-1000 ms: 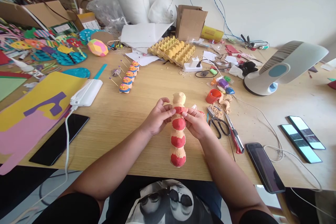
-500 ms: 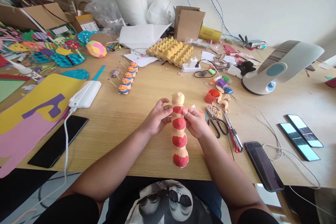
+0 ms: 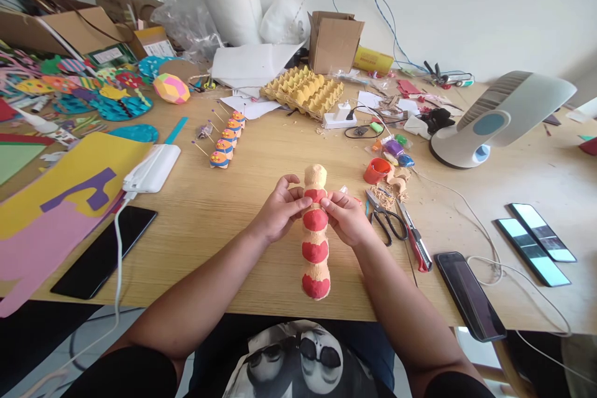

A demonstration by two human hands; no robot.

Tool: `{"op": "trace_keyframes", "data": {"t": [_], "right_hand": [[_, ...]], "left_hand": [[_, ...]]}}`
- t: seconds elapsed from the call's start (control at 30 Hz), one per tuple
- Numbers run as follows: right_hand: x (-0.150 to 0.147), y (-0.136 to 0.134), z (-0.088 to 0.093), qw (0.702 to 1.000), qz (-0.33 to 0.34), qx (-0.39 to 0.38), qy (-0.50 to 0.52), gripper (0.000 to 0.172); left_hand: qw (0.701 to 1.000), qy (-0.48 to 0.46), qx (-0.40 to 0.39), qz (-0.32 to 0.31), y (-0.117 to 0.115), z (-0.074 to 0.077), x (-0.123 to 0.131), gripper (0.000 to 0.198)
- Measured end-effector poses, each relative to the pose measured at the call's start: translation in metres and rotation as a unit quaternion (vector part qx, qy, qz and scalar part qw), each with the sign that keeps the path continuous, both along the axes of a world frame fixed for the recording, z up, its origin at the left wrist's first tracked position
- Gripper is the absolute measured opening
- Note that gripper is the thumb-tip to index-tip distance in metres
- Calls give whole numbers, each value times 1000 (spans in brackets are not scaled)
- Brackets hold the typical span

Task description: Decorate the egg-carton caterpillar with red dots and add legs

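A long bumpy strip of egg-carton cups (image 3: 319, 237), covered in pale orange clay with red patches on several humps, is held before me. One plain pale hump sits at its far end. My left hand (image 3: 282, 210) grips the strip's left side, with the thumb on the red patch nearest the far end. On the opposite side, my right hand (image 3: 346, 214) pinches the edge near that same hump. A finished-looking caterpillar (image 3: 227, 140) in orange and blue, with toothpick-like sticks, stands farther left on the table.
Scissors (image 3: 388, 222), a red utility knife (image 3: 418, 242) and a red cup (image 3: 377, 170) lie right of my hands. Beyond are a yellow egg tray (image 3: 305, 92), a power strip (image 3: 339, 116) and a white fan (image 3: 499, 115). Phones flank both sides; a white power bank (image 3: 153, 168) lies left.
The near end of the strip has swung slightly to the left. My left thumb has slid further onto the red patch, and my right fingers have shifted a little left.
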State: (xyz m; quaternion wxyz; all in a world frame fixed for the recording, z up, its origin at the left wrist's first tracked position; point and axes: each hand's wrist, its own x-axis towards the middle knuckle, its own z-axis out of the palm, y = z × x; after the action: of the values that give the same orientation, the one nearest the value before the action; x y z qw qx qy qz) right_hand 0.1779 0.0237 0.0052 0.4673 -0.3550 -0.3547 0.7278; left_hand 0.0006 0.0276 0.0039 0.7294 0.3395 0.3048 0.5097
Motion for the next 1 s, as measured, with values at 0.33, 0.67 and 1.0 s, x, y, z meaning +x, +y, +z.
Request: {"op": "trace_keyframes", "data": {"t": [0.33,0.67,1.0], "right_hand": [[1,-1,3,1000,7,-15,6,33],[3,0,-1,1000,15,-7,21,35],[3,0,0,1000,14,1,22,32]], "left_hand": [[1000,-4,18,-16,0,-1,-2,54],[1000,-20,0,-14,1,-4,-2,54],[999,-35,-4,-25,0,-5,-2,53]]}}
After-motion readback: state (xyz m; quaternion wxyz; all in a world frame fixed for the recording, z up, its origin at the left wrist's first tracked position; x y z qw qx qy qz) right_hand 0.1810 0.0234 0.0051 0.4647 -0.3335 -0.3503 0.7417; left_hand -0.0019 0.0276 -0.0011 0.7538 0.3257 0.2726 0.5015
